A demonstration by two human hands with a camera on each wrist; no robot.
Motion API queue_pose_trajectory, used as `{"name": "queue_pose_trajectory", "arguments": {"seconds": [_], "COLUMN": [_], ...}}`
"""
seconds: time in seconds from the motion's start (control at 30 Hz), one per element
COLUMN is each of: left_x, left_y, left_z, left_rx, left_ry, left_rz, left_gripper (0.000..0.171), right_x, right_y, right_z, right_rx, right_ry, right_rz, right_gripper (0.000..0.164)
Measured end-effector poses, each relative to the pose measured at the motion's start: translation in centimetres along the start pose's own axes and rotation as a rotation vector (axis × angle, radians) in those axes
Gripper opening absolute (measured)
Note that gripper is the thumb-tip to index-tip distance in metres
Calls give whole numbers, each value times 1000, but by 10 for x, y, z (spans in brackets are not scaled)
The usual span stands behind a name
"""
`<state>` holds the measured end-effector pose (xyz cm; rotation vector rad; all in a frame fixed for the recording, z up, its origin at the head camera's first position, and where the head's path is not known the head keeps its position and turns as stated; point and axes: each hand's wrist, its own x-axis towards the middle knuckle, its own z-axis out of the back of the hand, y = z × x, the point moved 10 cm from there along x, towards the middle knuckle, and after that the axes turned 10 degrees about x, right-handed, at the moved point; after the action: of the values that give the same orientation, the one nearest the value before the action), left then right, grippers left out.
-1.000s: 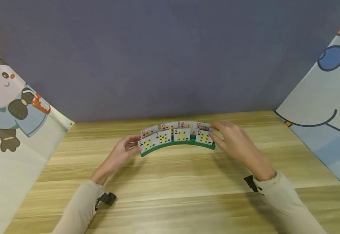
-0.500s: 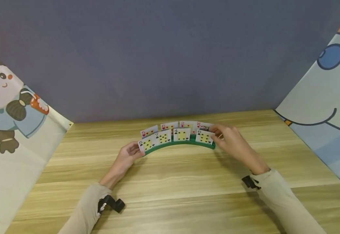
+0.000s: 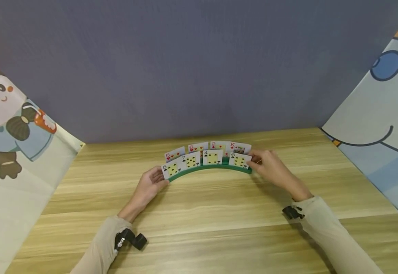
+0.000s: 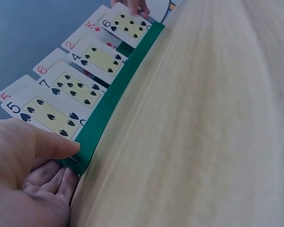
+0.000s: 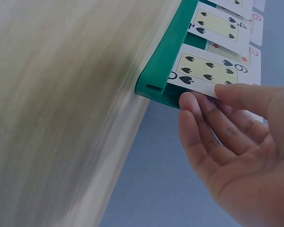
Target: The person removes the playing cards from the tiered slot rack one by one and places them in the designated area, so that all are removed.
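A curved green card holder (image 3: 216, 166) stands on the table with two rows of playing cards. Spades fill the front row: a five (image 3: 172, 169), a seven (image 3: 191, 161), a four (image 3: 213, 157) and a six (image 3: 238, 161). Red cards, among them a king of diamonds (image 3: 240, 147), stand behind, partly covered. My left hand (image 3: 149, 183) grips the holder's left end, thumb in front by the five of spades and fingers behind, as the left wrist view shows. My right hand (image 5: 246, 132) pinches the six of spades at its right edge, thumb in front, other fingers behind.
The wood-grain table (image 3: 199, 220) reaches back to a grey-blue wall (image 3: 199, 76). Panels with cartoon drawings flank it on the left (image 3: 7, 125) and right (image 3: 373, 114). Black wrist devices sit at both sleeves.
My left hand has shifted right and lower, its thumb now at the holder's end. My right hand has drawn back from the king and lowered slightly to the six. The cards look unmoved.
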<state>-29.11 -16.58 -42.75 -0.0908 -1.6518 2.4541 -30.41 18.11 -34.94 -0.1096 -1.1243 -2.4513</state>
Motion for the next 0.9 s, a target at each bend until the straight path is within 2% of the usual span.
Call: {"name": "queue_pose_trajectory", "arguments": {"seconds": [0.3,0.6,0.9], "left_x": [-2,-3,-5], "left_y": [2,3,3], "left_z": [6,7,9], "left_rx": [-12,-41,18], "left_ry": [-56,-96,-145], "left_rz": [14,-17,3], "left_gripper": [47,47,46], "right_x": [1,0,-4], "right_y": [-2,-3,-4], "right_z": [0,4,11], "right_rx": [-10,-21,-26], "right_ry": [2,-9,-21], "right_rz": [11,11,-14], "right_gripper": [22,15,12]}}
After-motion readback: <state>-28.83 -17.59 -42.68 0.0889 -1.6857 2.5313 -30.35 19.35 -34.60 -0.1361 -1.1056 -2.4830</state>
